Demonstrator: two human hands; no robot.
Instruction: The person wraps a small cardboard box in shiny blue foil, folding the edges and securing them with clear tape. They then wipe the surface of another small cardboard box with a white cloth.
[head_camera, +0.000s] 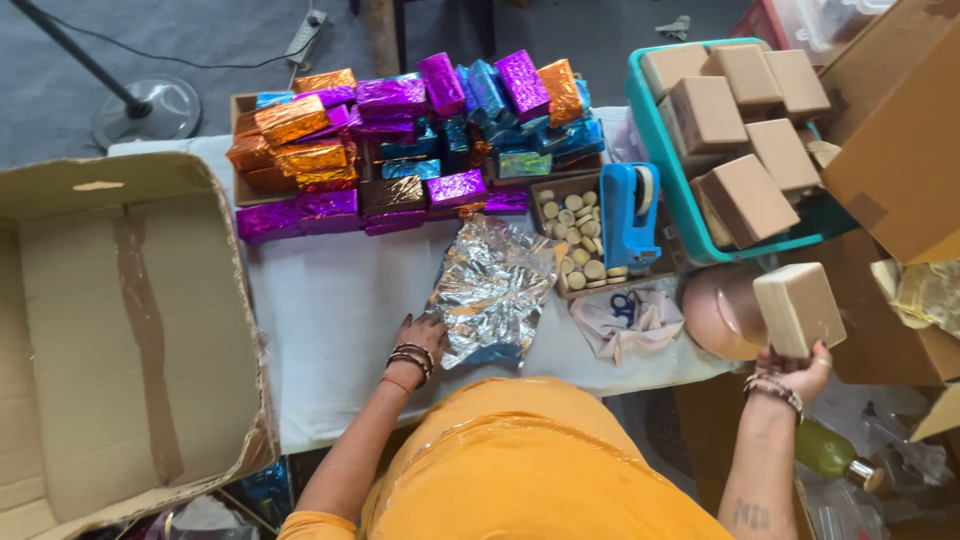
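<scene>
My left hand (420, 332) rests flat on the white table cover, touching the near left edge of a crinkled silver foil sheet (495, 285). My right hand (800, 368) is raised off the table's right side and grips a plain tan box (798, 308) from below. Behind the foil lies a heap of foil-wrapped boxes (400, 140) in purple, orange and blue. A teal crate (668, 165) at the right holds several more tan boxes (745, 200).
A large open cardboard carton (120, 330) stands at the left. A blue tape dispenser (630, 210) lies by a small tray of round tan discs (575, 240). Brown cartons (900, 120) crowd the right. A fan base (150, 108) stands on the floor beyond.
</scene>
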